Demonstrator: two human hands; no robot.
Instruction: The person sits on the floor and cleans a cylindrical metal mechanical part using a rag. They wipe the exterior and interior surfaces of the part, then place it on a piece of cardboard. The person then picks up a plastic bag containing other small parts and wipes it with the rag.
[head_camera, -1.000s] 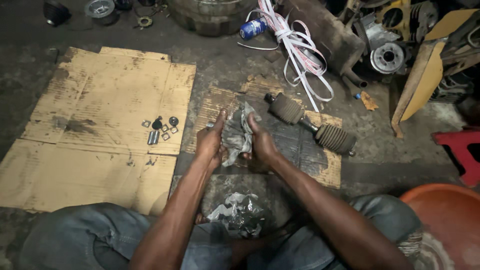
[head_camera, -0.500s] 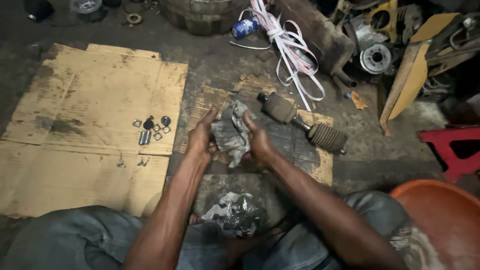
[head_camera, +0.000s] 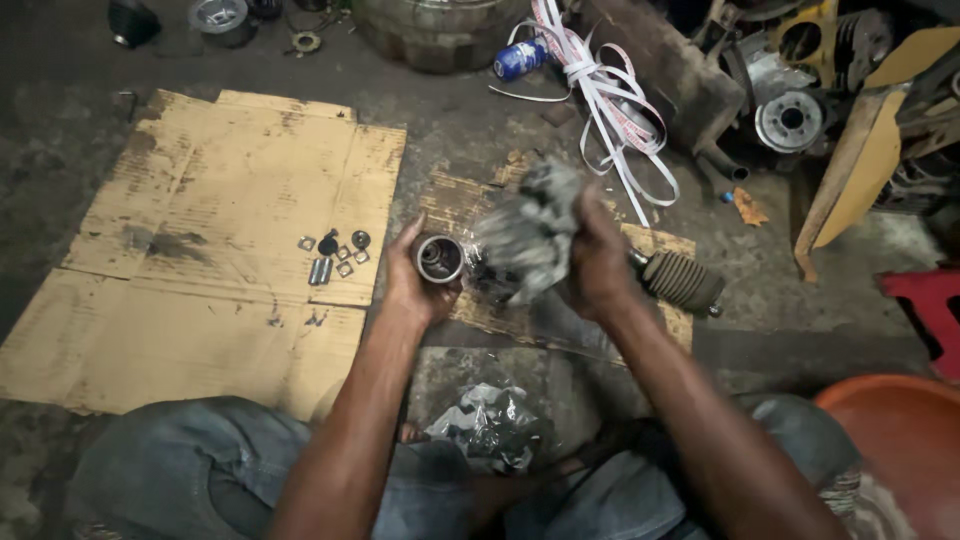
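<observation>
My left hand (head_camera: 415, 285) grips a round metal cup-shaped part (head_camera: 439, 258), its open end facing up. My right hand (head_camera: 598, 262) clutches a crumpled grey rag or plastic sheet (head_camera: 530, 232), blurred by motion, just right of the metal part. A ribbed rubber boot on a shaft (head_camera: 682, 279) lies on the ground behind my right hand. Small nuts, washers and a short cylinder (head_camera: 332, 256) sit on the cardboard (head_camera: 200, 250) left of my left hand. Crumpled clear plastic (head_camera: 490, 425) rests between my knees.
White strapping band (head_camera: 610, 110) and a blue can (head_camera: 520, 58) lie further away. Metal hubs and scrap (head_camera: 790, 120) pile up at the upper right, with a yellow plank (head_camera: 860, 160). An orange tub (head_camera: 900, 440) and a red stool (head_camera: 925, 305) stand at right.
My hands have pulled apart: the left now holds the bare metal part alone, and the right has lifted the rag away up and to the right.
</observation>
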